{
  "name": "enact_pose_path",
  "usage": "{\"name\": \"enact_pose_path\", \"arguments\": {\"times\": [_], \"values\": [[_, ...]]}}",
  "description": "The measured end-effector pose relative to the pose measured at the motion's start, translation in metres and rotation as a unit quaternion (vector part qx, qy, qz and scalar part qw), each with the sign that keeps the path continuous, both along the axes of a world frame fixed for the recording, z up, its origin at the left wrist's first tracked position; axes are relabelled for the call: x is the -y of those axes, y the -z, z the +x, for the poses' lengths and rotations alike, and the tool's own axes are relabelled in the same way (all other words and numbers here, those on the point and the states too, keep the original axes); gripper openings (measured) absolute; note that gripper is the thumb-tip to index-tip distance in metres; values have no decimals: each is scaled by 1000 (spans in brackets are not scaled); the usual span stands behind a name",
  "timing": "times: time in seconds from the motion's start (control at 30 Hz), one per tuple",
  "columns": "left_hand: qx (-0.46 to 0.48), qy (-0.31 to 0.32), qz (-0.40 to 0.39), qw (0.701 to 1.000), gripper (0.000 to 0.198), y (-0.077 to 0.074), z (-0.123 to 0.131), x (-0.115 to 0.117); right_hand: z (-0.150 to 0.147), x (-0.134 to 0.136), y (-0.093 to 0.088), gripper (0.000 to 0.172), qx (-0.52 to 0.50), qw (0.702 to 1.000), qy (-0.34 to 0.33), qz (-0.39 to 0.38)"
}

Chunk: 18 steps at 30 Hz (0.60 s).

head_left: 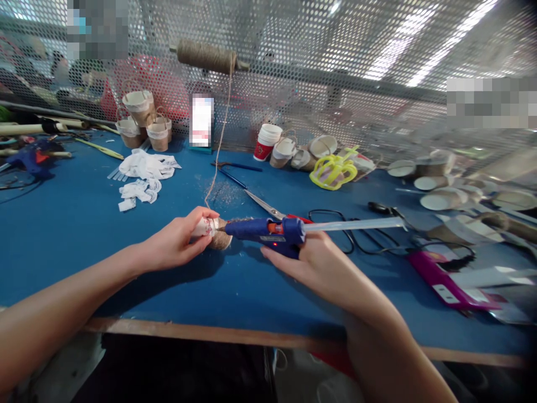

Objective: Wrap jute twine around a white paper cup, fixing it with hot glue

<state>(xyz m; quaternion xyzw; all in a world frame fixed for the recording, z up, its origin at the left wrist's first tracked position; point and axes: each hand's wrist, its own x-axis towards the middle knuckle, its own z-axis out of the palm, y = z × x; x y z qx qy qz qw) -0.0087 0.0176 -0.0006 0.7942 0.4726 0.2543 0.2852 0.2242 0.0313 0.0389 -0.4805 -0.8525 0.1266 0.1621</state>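
My left hand (181, 236) is closed round a small paper cup (204, 226) lying on its side. Brown twine covers the cup's far end (221, 239), and a strand (225, 112) runs from there up to a twine spool (205, 56). In my right hand (312, 258) is a blue glue gun (260, 229), its nozzle touching or very close to the cup beside my left fingertips. A long clear glue stick (356, 224) sticks out of the gun's back. My right fingers are partly hidden behind the gun.
Scissors (264, 205) and pliers (241, 166) lie behind the gun. White strips (146, 165) and twine-wrapped cups (140, 106) stand at back left, another glue gun (36, 159) far left. More cups (283, 151), a yellow crown-shaped piece (333, 172), black cables (352, 240) and a magenta item (448, 280) are right.
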Motion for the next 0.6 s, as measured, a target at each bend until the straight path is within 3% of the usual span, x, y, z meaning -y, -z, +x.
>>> {"name": "enact_pose_path", "arguments": {"times": [0.17,0.3,0.6], "values": [[-3,11,0,1000,33,0,0,0,-1,1,-3,23,2,1000,17,-9],[-6,8,-5,1000,34,-2,1,0,-2,0,-4,33,-4,1000,21,-9],[-30,12,-6,999,38,-3,1,2,-6,-6,-5,38,-22,995,38,-86]]}}
